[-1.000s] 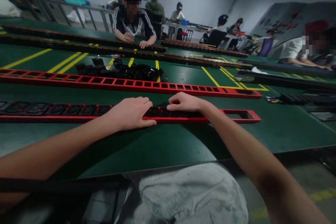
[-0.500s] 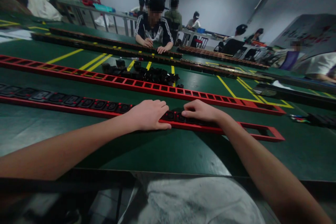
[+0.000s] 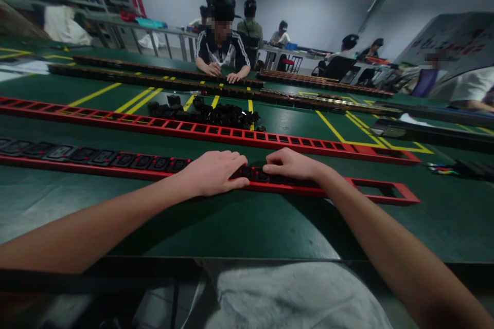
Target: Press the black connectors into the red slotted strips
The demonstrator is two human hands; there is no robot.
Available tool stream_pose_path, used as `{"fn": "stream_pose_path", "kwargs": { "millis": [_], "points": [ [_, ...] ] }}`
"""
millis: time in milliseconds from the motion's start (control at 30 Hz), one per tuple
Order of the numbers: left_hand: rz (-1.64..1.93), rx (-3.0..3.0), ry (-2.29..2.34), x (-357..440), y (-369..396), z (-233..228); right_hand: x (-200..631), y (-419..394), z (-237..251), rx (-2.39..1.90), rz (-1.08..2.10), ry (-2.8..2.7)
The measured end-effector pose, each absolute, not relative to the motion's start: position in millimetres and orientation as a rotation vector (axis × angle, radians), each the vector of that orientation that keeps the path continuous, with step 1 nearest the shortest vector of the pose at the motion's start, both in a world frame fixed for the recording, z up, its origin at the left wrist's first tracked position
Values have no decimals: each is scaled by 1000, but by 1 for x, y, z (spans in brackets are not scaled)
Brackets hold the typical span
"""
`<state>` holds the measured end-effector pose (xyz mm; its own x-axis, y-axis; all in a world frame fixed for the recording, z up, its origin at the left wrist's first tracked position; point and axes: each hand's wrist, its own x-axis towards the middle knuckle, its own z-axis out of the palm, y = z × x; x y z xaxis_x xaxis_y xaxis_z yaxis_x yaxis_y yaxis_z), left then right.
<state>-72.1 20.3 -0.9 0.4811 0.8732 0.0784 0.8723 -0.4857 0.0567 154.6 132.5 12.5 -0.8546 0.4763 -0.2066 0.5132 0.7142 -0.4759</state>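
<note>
A long red strip frame [image 3: 386,197] lies across the green table in front of me, its left part filled with black sockets [image 3: 127,160]. My left hand [image 3: 211,172] rests palm down on the strip, fingers spread over the sockets. My right hand [image 3: 291,164] lies just to its right, fingertips pressing on a black socket [image 3: 258,173] in the strip. The strip's right end is open and holds no sockets.
A second, unfilled red strip frame [image 3: 247,136] runs parallel farther back. Behind it sits a pile of loose black sockets [image 3: 210,111]. A person [image 3: 221,46] works on dark strips across the table; others sit at the back right. Yellow lines mark the table [image 3: 239,221].
Both hands stay on the near strip with only small shifts of the fingers. My head has turned a little, so the scene sits differently in the frame.
</note>
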Motion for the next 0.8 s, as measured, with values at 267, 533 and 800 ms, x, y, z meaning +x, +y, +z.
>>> {"fn": "stream_pose_path", "kwargs": {
  "millis": [267,533,800],
  "points": [
    [151,2658,1634,-71,18,2,154,133,12,809,-824,2851],
    [127,2622,1657,-72,19,2,155,133,11,803,-841,2860],
    [139,2634,1672,-73,19,1,155,134,11,808,-833,2855]
  ]
}}
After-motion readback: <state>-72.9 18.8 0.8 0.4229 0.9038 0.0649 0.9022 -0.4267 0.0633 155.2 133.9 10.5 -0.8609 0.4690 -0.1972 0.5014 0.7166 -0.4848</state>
